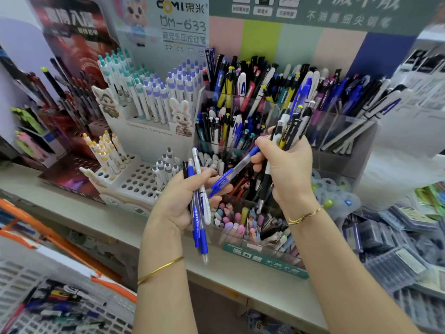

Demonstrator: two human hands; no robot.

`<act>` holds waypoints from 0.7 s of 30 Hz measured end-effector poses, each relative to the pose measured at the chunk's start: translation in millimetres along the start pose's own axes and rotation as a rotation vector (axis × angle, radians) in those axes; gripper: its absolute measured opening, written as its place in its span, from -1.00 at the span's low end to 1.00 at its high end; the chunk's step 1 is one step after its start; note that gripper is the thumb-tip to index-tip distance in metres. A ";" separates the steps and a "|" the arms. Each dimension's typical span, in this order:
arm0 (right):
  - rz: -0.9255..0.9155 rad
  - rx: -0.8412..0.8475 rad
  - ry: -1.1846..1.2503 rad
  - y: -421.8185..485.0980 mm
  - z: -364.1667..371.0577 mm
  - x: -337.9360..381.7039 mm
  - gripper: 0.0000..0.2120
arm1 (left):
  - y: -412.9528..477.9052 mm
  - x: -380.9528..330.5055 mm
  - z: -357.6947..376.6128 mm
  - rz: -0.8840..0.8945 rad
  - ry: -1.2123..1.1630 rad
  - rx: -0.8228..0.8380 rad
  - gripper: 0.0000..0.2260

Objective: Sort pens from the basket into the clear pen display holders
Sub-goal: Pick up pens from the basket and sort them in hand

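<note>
Sorting pens at a stationery shelf (96, 213), seen from above. Gripped in the left hand (178, 206), a small fan of pens (199, 213), blue ones and a white one, tips pointing down, fingers curled round the barrels. Clutched in the right hand (289, 172), a bundle of mixed pens (291, 126), held upright, fingers wrapped close round it, just in front of the clear pen display holders (342, 150).

Slanting between the two hands, a blue clear-barrelled pen (234, 169): upper end pinched at the right fingers, clip end touching the left fingertips.

Behind, the tiered holders crammed with black, blue, yellow and white pens, standing tilted in their compartments. In the frontmost compartment, pastel-coloured sticks (231, 222).

Left of the holders, a white stand (134, 182) with rows of round holes, partly filled with white pens capped in teal, purple, yellow and grey.

At lower left, below the shelf, the basket (113, 286), white lattice with an orange rim, loose pens (62, 295) lying inside.

Round the left wrist, a thin gold bracelet (160, 270); round the right, a second bracelet (304, 215).
</note>
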State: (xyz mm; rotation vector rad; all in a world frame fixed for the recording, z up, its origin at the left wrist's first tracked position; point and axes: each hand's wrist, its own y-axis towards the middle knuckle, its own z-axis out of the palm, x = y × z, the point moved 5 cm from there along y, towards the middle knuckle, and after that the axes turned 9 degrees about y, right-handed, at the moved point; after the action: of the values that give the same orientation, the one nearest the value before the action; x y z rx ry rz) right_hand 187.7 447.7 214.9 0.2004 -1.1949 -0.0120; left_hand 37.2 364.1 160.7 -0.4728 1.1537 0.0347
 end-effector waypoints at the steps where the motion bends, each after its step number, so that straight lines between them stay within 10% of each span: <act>1: -0.014 -0.014 0.007 -0.1 -2.3 0.6 -0.83 | 0.5 0.2 -2.3 -0.003 0.005 -0.013 -0.94; 8: 0.008 0.028 -0.110 -4.2 -8.1 2.3 -0.91 | 2.3 -8.7 -0.9 0.136 0.028 -0.103 -0.93; 15: -0.268 0.361 -1.158 -7.1 5.6 31.5 -0.71 | -4.0 -28.6 -15.6 0.352 0.564 -0.239 -0.94; 21: 0.260 0.795 -0.922 -17.4 20.6 -0.6 -0.81 | -1.6 -22.9 -4.2 0.334 0.503 -0.143 -0.96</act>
State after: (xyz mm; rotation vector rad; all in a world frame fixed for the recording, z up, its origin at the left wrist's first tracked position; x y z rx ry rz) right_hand 170.2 427.7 218.8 0.7922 -2.0948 0.6703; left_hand 24.5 365.9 180.1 -0.4205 1.7251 0.3036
